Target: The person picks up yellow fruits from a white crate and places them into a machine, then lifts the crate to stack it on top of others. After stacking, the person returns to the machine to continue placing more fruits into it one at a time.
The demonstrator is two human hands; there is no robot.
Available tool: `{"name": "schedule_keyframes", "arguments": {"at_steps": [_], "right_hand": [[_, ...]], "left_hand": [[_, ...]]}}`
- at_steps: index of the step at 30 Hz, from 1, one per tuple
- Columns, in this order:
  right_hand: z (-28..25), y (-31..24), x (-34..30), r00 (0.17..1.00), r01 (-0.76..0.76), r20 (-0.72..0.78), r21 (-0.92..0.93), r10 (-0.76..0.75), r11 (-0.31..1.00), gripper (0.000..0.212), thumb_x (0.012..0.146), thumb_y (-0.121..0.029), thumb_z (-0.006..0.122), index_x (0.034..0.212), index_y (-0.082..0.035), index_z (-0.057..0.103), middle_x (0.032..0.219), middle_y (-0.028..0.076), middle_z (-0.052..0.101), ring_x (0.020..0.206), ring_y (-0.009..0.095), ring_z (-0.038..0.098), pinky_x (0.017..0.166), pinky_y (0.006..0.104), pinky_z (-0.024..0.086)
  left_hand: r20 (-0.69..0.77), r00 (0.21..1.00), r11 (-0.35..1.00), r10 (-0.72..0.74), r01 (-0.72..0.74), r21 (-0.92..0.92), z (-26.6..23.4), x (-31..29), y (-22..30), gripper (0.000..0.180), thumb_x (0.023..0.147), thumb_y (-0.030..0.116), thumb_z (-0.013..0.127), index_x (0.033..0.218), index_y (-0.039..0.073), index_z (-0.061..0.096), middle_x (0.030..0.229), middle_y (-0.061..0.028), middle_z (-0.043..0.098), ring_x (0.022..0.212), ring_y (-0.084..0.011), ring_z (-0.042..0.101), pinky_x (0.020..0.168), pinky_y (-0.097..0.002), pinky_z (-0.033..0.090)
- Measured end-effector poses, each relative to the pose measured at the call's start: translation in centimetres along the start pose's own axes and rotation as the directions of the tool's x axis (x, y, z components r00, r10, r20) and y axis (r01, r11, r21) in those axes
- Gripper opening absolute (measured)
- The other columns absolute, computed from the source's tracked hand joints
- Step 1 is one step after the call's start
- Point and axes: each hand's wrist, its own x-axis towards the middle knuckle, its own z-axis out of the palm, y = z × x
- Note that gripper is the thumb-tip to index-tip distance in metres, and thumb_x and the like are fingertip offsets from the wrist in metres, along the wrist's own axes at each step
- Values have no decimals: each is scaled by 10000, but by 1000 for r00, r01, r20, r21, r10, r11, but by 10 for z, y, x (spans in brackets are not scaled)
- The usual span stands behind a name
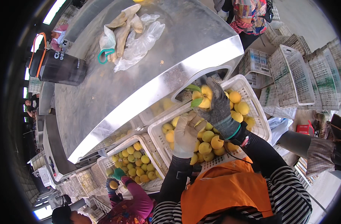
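Note:
My right hand (219, 108), in a dark grey glove with a teal cuff, is closed around a small cluster of yellow peaches (205, 92) with green leaves (196, 102). It holds them above the far side of a white plastic crate (261, 105), near the opening under the metal table. My left hand (186, 135), in a pale, soiled glove, hovers over the same crate with its fingers loosely curved and apart. No fruit shows in it. More yellow and greenish peaches (206, 148) lie in the crate below both hands.
A steel table (140, 87) bears gloves (122, 30), a clear plastic bag (142, 46) and a black jug (62, 67). At the left, another person's gloved hand (119, 174) works at a second peach crate (155, 183). White crates (290, 78) stand stacked at the right.

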Motion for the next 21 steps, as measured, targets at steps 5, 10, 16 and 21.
{"name": "schedule_keyframes", "arguments": {"at_steps": [5,10,16,21], "right_hand": [[40,39,47,949,-212,120,-442,292,872,570,688,-420,696,1049,-10,531,1001,164,542,925,350,530,813,448,417],[56,196,2,955,291,275,-795,-110,532,321,798,-336,570,895,-39,643,795,125,604,790,251,587,722,407,442],[-20,80,-68,397,-81,696,-623,599,778,535,804,-418,584,1167,-32,505,1103,119,571,1047,315,540,896,453,409],[32,122,-152,368,245,577,-816,729,523,591,798,-371,564,1270,-32,452,1201,156,569,1177,335,483,1071,528,208]], "left_hand": [[-215,976,946,-23,91,311,-67,5,-25,305,858,278,604,1055,57,530,1064,-85,544,963,-235,550,832,-398,476],[472,863,-133,-179,-497,858,-32,12,-58,645,710,296,718,1259,114,433,1224,-137,453,1126,-311,430,926,-430,379],[343,819,-451,-459,-548,705,-85,0,-122,817,718,393,667,1397,160,276,1310,-128,385,1243,-320,315,1068,-436,157],[281,902,-170,-327,-349,922,-90,5,-116,639,772,315,642,1313,130,355,1218,-119,491,1193,-276,412,1005,-421,319]]}}
